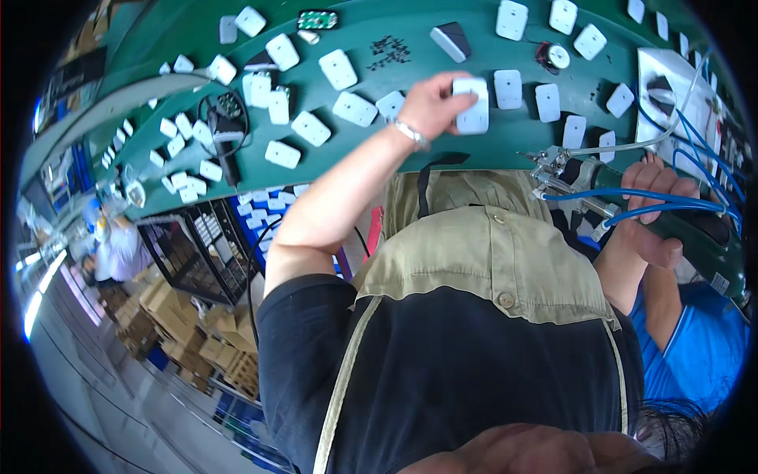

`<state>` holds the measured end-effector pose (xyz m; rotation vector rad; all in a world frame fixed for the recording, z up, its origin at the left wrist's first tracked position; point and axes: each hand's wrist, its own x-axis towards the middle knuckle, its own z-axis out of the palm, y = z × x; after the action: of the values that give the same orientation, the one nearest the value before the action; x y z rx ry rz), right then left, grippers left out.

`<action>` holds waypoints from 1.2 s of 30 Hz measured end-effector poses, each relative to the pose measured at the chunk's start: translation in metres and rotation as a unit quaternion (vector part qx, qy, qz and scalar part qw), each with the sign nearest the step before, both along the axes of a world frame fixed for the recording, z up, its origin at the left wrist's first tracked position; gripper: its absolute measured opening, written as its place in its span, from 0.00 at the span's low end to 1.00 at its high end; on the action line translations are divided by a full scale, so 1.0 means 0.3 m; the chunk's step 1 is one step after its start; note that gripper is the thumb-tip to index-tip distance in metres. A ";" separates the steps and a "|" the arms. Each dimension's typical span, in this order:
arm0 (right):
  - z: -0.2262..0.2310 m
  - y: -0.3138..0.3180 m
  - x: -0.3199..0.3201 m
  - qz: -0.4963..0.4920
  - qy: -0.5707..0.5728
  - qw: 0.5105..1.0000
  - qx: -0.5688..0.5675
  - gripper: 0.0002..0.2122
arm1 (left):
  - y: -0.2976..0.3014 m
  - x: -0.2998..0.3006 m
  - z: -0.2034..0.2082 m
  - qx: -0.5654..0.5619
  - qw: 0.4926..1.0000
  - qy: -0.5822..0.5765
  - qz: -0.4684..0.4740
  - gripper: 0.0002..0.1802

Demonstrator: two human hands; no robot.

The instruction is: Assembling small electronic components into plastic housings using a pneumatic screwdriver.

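My left hand (438,103) pinches a white rounded plastic cover (474,114) between thumb and fingers, above the green worktop's near edge. Several similar white covers (508,89) lie around it. Over at the right, my right hand (649,225) is beside blue air tubes (663,194), which cross in front of it. Its thumb stands away from the fingers, and I see nothing gripped there. A metal fitting (553,162) joined to the tubes lies to the left of that hand.
Small black screws (391,52) are heaped on the worktop (410,24). A dark wedge-shaped block (450,41), a circuit board (317,20), a wired round part (557,56) and a black handheld tool (227,138) lie there too. A person in blue (695,340) is close at right.
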<state>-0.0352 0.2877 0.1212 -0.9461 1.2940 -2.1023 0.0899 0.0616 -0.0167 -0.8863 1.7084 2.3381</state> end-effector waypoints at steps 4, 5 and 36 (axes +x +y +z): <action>-0.001 -0.060 0.001 0.049 -0.009 0.999 -0.017 0.19 | 0.123 0.162 -0.003 0.021 0.991 -0.031 0.131 0.17; -0.001 -0.075 -0.003 0.058 -0.012 0.998 -0.030 0.20 | 0.146 0.180 -0.008 0.016 0.987 -0.019 0.156 0.17; -0.005 -0.088 -0.054 0.167 0.006 0.986 -0.019 0.26 | 0.326 0.156 -0.027 0.061 0.986 -0.030 0.152 0.22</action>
<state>-0.0515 0.2612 0.1198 -1.1079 1.0218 -1.8687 0.1366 0.1594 -0.0249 -1.2582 1.4782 2.5379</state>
